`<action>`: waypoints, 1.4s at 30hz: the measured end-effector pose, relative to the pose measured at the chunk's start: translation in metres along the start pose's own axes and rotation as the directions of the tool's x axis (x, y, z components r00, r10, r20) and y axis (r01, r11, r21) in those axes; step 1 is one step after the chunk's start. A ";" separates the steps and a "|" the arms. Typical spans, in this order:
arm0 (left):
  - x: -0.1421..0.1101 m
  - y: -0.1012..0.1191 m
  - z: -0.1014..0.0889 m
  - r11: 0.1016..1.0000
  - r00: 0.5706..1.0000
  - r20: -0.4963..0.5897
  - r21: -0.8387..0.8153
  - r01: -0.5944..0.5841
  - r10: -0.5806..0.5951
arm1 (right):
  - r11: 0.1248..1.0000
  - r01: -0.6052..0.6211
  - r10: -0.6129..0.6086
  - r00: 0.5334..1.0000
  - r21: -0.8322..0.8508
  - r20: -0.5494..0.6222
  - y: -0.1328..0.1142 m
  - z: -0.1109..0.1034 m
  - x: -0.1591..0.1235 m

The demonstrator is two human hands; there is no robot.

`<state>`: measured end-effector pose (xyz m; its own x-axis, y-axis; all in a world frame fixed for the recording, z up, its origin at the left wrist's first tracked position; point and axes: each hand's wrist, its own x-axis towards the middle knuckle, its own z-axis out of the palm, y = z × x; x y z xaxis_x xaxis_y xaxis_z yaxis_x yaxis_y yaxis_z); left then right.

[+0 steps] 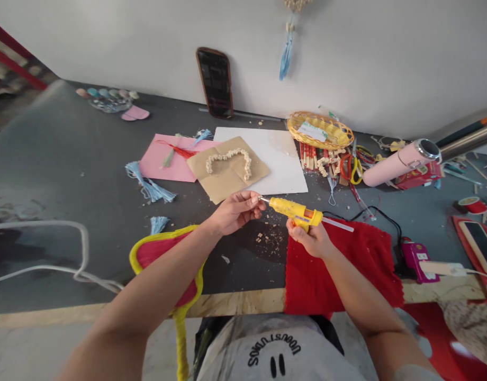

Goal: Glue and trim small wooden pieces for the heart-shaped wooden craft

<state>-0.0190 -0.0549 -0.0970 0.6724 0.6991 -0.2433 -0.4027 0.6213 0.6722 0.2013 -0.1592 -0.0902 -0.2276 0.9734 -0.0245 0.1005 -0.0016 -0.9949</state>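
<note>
Your left hand [239, 212] pinches a tiny piece [260, 198] by the nozzle [264, 200], mid-frame; if your right hand [313, 241], gripping the yellow glue gun [285, 207], wavers, you could get burned.

1 camera, worn on the person's head, looks forward and steeply down over the near table edge [243, 302], reaching the wall [148, 42] at the far side.

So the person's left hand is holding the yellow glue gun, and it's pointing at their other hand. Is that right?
Not quite. The head view shows the yellow glue gun in the right hand, not the left. It is pointing at the other hand, though: the left hand.
</note>
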 end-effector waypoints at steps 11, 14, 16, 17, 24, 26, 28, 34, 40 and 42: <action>-0.001 0.000 0.000 1.000 1.000 0.017 -0.004 -0.017 0.017 | 1.000 -0.006 0.006 1.000 0.015 0.002 0.006 -0.002 -0.001; -0.001 0.000 -0.001 1.000 1.000 0.014 -0.004 -0.015 0.015 | 1.000 0.000 0.000 1.000 0.031 0.001 0.009 -0.002 -0.001; -0.001 0.000 -0.001 1.000 1.000 0.014 -0.006 -0.015 0.015 | 0.999 -0.005 0.005 1.000 0.046 -0.001 0.010 -0.002 -0.001; -0.001 -0.001 -0.001 1.000 1.000 0.012 -0.009 -0.015 0.015 | 0.999 -0.009 0.009 1.000 0.050 -0.001 0.010 -0.002 -0.001; 0.001 -0.001 -0.003 1.000 1.000 -0.003 -0.013 -0.012 0.012 | 0.999 -0.023 0.023 1.000 0.041 0.017 0.004 -0.001 0.000; 0.001 -0.001 -0.003 1.000 1.000 -0.010 -0.020 -0.011 0.011 | 0.999 -0.021 0.021 1.000 0.027 0.017 0.001 -0.001 0.000; 0.001 -0.001 -0.002 1.000 1.000 -0.013 -0.026 -0.011 0.011 | 1.000 -0.018 0.017 1.000 0.017 0.015 0.000 -0.001 0.000; 0.000 -0.001 -0.001 1.000 1.000 -0.027 -0.014 -0.014 0.013 | 1.000 -0.016 0.016 1.000 0.025 0.002 0.000 0.000 0.000; 0.002 0.000 0.000 0.998 0.997 -0.049 0.001 -0.065 0.064 | 0.990 0.033 -0.029 0.999 0.137 -0.030 0.000 -0.001 0.002; 0.003 0.000 0.000 0.997 0.995 -0.060 -0.004 -0.083 0.082 | 0.975 0.078 -0.048 0.989 0.210 -0.143 0.000 -0.004 0.005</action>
<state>-0.0175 -0.0529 -0.0976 0.5986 0.7678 -0.2285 -0.4596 0.5628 0.6871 0.2042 -0.1535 -0.0897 -0.0915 0.9951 0.0374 -0.1231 0.0260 -0.9921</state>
